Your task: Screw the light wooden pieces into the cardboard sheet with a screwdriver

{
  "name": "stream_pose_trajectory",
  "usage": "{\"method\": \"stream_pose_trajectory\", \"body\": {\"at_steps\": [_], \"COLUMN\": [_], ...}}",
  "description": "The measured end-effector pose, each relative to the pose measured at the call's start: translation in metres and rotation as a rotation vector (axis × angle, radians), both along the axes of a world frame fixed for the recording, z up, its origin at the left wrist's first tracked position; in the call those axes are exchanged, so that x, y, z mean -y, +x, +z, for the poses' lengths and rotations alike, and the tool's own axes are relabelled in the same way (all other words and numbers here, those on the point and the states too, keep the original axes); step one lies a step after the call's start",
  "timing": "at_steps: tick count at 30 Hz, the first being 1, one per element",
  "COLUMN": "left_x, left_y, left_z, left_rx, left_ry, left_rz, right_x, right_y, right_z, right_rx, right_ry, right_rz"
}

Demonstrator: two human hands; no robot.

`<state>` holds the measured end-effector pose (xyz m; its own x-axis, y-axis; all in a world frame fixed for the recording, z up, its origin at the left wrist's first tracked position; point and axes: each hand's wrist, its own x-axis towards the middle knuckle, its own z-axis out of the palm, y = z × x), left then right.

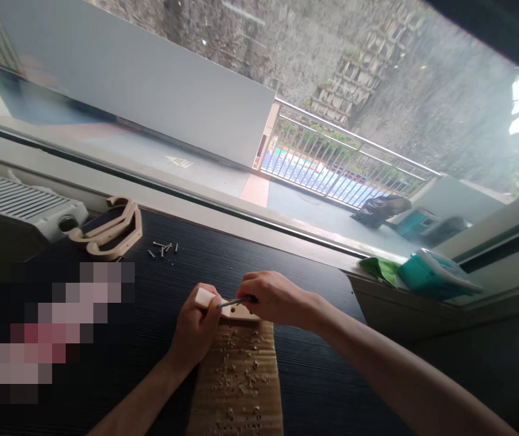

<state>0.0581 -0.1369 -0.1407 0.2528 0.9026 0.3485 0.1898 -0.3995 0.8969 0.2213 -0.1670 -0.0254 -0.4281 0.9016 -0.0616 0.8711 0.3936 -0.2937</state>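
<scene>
My right hand (271, 297) is closed around the dark handle of a screwdriver (234, 302), whose thin metal shaft points left. The shaft's tip is close to my left thumb. My left hand (197, 321) grips the left end of a pale wooden piece (240, 312) with dark round holes in it. This piece lies across the far end of a long brown board (241, 381). The board's ridged top is pitted with many small holes. Part of the wooden piece is hidden behind my right hand.
Several screws (163, 247) lie loose on the black table (327, 357). Pale wooden hook-shaped pieces (116, 230) are stacked at the far left, near a white slatted unit (23, 203). A teal box (438, 275) and a green cloth (381, 268) sit by the window at right.
</scene>
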Motion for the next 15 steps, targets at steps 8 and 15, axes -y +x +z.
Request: {"method": "stream_pose_trajectory", "body": {"at_steps": [8, 15], "left_x": [0.001, 0.001], "left_y": [0.001, 0.000], "left_z": [0.000, 0.002], "left_rx": [0.024, 0.059], "left_ry": [-0.082, -0.101], "left_rz": [-0.003, -0.040], "right_x": [-0.006, -0.008], "right_y": [-0.009, -0.022], "right_z": [-0.005, -0.010], "right_rx": [0.191, 0.296], "right_ry": [0.011, 0.028], "right_rz": [0.177, 0.283]}}
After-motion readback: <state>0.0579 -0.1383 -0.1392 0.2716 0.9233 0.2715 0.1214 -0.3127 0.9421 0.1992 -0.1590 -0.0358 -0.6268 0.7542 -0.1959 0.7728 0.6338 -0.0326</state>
